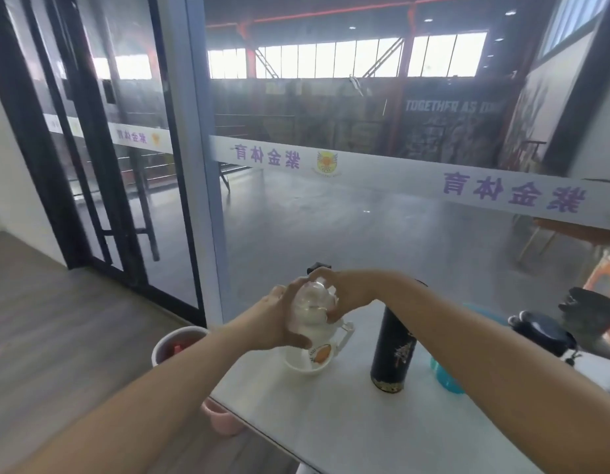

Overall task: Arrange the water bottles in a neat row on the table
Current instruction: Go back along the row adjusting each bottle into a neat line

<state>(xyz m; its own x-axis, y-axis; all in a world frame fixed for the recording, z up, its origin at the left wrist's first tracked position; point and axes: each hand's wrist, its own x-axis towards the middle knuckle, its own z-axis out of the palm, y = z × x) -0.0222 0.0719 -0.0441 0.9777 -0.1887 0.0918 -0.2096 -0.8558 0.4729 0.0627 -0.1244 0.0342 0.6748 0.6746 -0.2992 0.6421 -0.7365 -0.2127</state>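
Nearest you, a pale pink rounded object pokes out from under the edge of the white table, mostly hidden, and you cannot tell what it is. Your left forearm cuts across a white-rimmed round bin on the floor, below and left of your left fingers. Your right forearm covers most of a teal bottle; only its lower part shows.

A tall black cylindrical flask stands upright on the table, right of your right fingers and apart from them.

Your left hand and right hand both wrap a clear rounded plastic bottle, fingers curled round it from either side, above the table's far left part. The bottle is see-through, bulbous and smeared by motion blur; its cap is not visible.

Just under your fingers a white container with an orange print sits on the table; blur hides whether the bottle touches it.

Beyond your right knuckles a black cap sticks up, its body hidden. Far right, a dark round thing is too blurred to identify. A glass wall stands behind.
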